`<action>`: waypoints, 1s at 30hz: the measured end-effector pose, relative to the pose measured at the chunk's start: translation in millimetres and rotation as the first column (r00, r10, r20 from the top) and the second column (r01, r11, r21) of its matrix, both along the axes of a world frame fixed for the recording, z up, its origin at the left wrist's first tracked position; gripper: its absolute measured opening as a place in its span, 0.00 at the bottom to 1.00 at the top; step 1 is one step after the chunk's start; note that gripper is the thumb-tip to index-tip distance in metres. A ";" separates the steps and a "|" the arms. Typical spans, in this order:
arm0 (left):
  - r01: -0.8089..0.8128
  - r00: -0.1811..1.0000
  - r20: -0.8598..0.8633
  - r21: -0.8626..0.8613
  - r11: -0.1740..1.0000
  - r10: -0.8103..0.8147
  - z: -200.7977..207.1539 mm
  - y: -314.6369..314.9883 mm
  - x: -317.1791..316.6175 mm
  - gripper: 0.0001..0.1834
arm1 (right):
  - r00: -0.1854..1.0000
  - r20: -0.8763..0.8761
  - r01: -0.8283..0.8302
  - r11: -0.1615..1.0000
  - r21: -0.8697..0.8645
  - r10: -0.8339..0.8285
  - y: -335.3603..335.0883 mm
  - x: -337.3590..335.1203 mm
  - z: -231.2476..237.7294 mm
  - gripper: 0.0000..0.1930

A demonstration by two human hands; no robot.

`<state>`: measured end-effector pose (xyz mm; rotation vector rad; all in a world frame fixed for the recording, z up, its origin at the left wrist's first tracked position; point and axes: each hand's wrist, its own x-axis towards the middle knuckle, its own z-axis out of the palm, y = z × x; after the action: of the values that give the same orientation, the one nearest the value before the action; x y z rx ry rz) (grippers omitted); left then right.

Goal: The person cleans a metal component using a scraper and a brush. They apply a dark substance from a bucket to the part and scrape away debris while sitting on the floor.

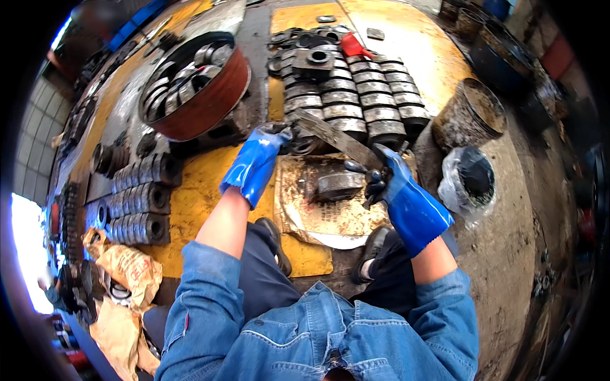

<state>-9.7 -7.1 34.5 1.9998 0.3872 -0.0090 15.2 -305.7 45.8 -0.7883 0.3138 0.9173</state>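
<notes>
Denim sleeves [203, 286] lie nearest, leading to blue gloves. Between the shoes [375, 247] is a stained sheet [295, 206], with a round metal block [341, 186] sitting on it. Just beside the block, the right hand [389, 171] grasps one end of a flat metal bar [340, 138], which slants up-left. The left hand [268, 141] has curled fingers; whether it holds anything I cannot tell. Beyond stand rows of metal pieces [343, 98], topped by a red object [353, 46].

Fisheye's up on their head over there, tipped down past the denim jacket [279, 346] to the floor [502, 267], jacket closest.
</notes>
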 end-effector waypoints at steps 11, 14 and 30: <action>0.101 0.987 0.132 -0.037 0.994 -0.095 -16.7 -24.7 7.6 0.13 | 0.737 0.518 0.647 0.675 -0.354 -0.435 -175.9 33.4 26.1 0.15; 0.054 0.987 0.148 0.019 0.998 -0.057 -18.7 -17.3 4.5 0.16 | 0.752 0.612 0.639 0.500 -0.585 -0.244 -236.1 18.7 -19.4 0.16; 0.066 0.998 -0.015 0.183 0.981 -0.064 -24.8 -12.2 5.9 0.10 | 0.947 0.042 0.173 -0.397 -0.901 0.318 -294.2 33.3 -209.3 0.28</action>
<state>-3.8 -19.3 9.7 2.1949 0.3380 -0.0243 48.5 -599.9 -163.6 -2.7682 0.8524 0.3105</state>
